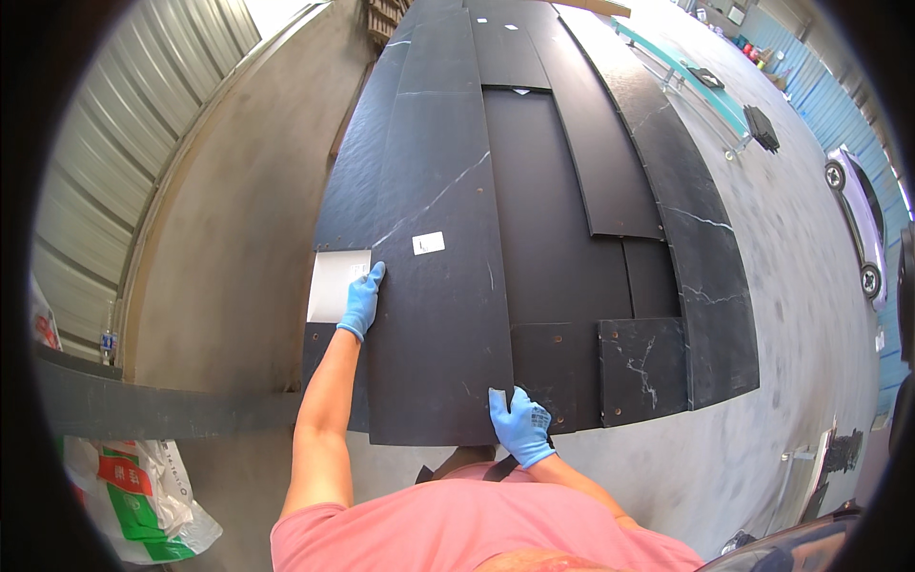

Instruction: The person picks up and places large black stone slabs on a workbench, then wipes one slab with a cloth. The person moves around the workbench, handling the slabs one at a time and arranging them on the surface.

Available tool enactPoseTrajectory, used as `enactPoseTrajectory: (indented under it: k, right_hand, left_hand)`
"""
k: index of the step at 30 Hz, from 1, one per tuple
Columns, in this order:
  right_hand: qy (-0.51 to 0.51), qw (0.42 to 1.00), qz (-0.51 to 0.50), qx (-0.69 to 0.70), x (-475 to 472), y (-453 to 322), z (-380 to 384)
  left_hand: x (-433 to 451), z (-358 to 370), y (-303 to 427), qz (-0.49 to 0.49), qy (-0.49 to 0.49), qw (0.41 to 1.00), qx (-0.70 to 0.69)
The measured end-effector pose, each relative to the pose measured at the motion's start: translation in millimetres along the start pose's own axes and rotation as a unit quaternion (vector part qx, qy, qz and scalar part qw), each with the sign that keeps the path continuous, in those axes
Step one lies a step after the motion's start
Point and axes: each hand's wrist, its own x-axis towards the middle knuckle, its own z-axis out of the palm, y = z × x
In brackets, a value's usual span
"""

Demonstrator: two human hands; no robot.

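In front of me lies a pile of dark panels with white marble-like veins. The long panel nearest me [436, 322] bears a white label [429, 244]. My left hand [362, 299], in a light blue glove, is at this panel's left edge, thumb on top, beside a small white panel [336, 287]. My right hand [522, 425], gloved alike, grips the panel's right edge near its front corner; fingers below the edge are hidden. Right of it are a plain dark panel [557, 214] and a small veined panel with holes [642, 372].
A long veined panel [722, 307] borders the pile's right side. Beyond it stand a teal-edged frame [686, 71] and a lilac car [858, 222]. At lower left are a dark ledge [179, 415] and a printed plastic sack [136, 493]. A corrugated metal wall [129, 164] rises at left.
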Motion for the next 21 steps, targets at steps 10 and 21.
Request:
enactPoseTrajectory:
  k: [10,21]
  right_hand:
    - [-0.072,0.996,-0.041,0.040,-4,-28,19]
    - [-0.214,0.976,-0.037,0.022,-17,-44,34]
  left_hand:
    - [-2,-64,0,0.023,0.019,0.983,0.181]
    - [-1,-108,-10,0.116,0.023,0.918,0.378]
